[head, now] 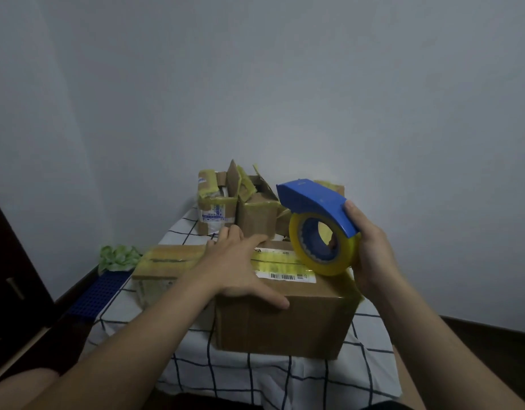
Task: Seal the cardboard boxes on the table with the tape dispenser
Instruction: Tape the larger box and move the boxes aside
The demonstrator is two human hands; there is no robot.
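Observation:
A brown cardboard box [284,324] stands at the front of the table, its top bearing a white label and yellowish tape. My left hand [240,261] lies flat on that top, fingers spread, thumb hanging over the front edge. My right hand [370,250] grips the blue tape dispenser [314,202] from the right side; its yellow tape roll [323,244] touches the box's top right edge. A flatter taped box [166,261] sits to the left. Two more boxes, one with torn tape [215,208] and one with raised flaps [256,214], stand at the back.
The table carries a white cloth with a dark grid [255,377]. A blue perforated tray [100,294] and a green leafy thing [117,255] lie at its left edge. A dark door [10,276] is on the far left; a plain wall stands behind.

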